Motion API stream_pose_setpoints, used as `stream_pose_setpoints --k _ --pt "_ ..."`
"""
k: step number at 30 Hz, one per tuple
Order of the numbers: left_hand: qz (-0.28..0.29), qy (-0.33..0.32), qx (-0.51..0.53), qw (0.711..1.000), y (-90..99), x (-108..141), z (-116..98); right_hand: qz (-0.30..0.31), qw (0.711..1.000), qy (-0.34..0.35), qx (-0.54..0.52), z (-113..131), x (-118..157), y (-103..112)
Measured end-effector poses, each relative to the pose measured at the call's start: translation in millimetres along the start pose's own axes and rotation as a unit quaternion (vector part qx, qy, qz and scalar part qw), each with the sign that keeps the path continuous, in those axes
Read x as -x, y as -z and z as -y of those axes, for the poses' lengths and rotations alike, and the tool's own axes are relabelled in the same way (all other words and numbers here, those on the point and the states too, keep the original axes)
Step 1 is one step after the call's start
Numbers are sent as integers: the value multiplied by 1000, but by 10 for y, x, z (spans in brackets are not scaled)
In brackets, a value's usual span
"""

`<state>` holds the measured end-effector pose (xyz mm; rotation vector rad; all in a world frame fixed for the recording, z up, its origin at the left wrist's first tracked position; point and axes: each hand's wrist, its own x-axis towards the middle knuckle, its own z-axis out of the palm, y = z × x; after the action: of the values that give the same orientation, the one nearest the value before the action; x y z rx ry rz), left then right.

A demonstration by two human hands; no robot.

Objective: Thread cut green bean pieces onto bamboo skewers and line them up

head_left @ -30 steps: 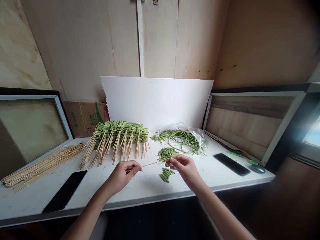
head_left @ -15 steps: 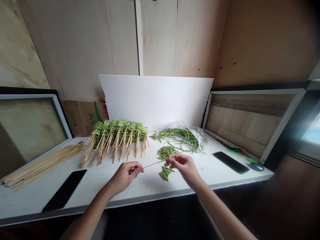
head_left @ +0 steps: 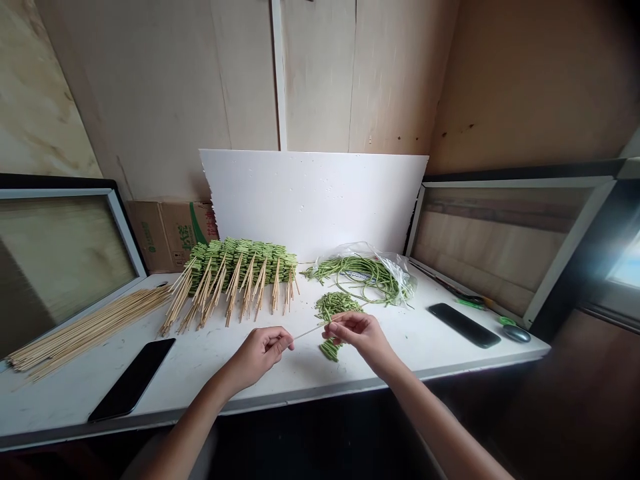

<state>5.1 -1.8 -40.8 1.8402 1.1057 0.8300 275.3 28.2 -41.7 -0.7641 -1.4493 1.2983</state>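
Note:
Above the white table, my left hand [head_left: 273, 347] is closed on one end of a thin wooden skewer [head_left: 307, 331]. The fingers of my right hand [head_left: 353, 330] are pinched round its other end, where a green bean piece seems to be, though small and partly hidden. Just behind my right hand lies a pile of cut green bean pieces [head_left: 335, 303]. A smaller group of pieces [head_left: 330, 350] sits below it, partly covered by the hand. Skewered beans [head_left: 240, 263] are stacked at the back left, their sticks pointing forward.
Loose skewers [head_left: 85, 330] and a black phone [head_left: 133, 380] lie at the left. Long beans in a clear bag [head_left: 370, 273] rest at the back. Another phone [head_left: 464, 325] and a mouse [head_left: 516, 333] are at the right. A white board [head_left: 315, 200] stands behind.
Both hands have come slightly closer together along the skewer. My right hand has moved a little left and down, now covering part of the small group of bean pieces.

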Motion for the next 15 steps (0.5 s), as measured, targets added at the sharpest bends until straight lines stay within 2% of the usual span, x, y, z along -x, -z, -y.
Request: stream_pose_setpoints --k 2,4,8,11,15 --pt "-6 7 5 1000 20 -7 27 5 999 2 31 14 -27 118" --pt "-18 15 5 1000 47 -16 65 0 993 18 116 -19 -54 290" --pt "-37 30 -7 999 82 -33 136 -17 934 24 356 -221 -73 589" --pt "-48 25 -15 998 82 -40 165 -4 902 -12 432 -360 -67 629" --pt "-54 19 -23 998 70 -47 193 -35 883 -29 468 -429 -64 556"
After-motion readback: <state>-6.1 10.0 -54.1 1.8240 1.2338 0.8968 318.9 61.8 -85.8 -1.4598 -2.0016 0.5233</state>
